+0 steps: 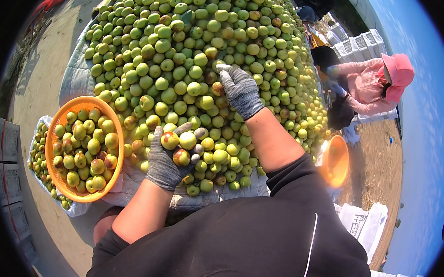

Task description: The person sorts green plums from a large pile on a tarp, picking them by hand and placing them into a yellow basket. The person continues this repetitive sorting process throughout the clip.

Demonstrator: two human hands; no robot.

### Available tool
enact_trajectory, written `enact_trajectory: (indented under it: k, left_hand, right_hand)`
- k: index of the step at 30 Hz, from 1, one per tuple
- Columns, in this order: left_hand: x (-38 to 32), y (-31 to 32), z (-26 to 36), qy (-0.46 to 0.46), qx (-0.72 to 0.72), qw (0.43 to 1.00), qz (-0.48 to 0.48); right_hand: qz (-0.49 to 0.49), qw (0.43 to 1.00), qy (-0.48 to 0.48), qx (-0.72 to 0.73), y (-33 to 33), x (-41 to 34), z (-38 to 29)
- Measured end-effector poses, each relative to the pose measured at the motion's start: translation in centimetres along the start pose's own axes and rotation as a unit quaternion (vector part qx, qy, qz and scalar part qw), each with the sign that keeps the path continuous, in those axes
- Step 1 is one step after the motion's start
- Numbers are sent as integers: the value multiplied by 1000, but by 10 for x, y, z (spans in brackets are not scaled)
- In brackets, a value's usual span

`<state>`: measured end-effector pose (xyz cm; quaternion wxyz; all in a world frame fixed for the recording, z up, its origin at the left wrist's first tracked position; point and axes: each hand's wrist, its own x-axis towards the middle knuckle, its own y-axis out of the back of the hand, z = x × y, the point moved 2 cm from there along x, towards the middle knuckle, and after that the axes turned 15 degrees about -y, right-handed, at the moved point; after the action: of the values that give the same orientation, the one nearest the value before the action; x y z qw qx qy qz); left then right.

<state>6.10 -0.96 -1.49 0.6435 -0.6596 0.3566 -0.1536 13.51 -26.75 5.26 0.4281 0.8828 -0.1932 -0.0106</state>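
In front of me a large heap of fresh green jujubes (180, 73), some with red-brown patches, covers a quilted sheet (76, 76). My left hand (168, 162), in a grey knit glove, is palm up and cradles three jujubes (181, 157) over the near side of the heap. My right hand (243, 89), gloved the same way, reaches over the middle of the heap. Its pale fingertips are at a jujube (216, 65); whether they grip it is hidden. An orange plastic basket (120, 133) holding redder jujubes stands left of my left hand.
Beneath and beside the basket, a plastic-lined container (76, 209) holds smaller jujubes. Another orange basket (335, 161) sits by my right elbow. A person in a pink hat (396, 74) works at the heap's right side. White printed boxes (356, 47) stand behind them; more boxes (7, 180) line the left.
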Motion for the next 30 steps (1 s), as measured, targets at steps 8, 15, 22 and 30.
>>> enact_trajectory:
  k: [8,15,22,30]
  left_hand:
    - [0,4,1,-10,26,1000,12]
    - [-2,4,3,-37,30,999,-1]
    - [-9,-12,4,-103,43,988,-109]
    - [-3,-27,11,-177,91,976,-94]
  right_hand:
    - [53,950,-129,-281,32,108,-24]
    - [-55,946,-123,-296,11,60,-39]
    - [62,998,-9,-16,4,-32,-51]
    - [4,973,-41,226,3,-10,-24]
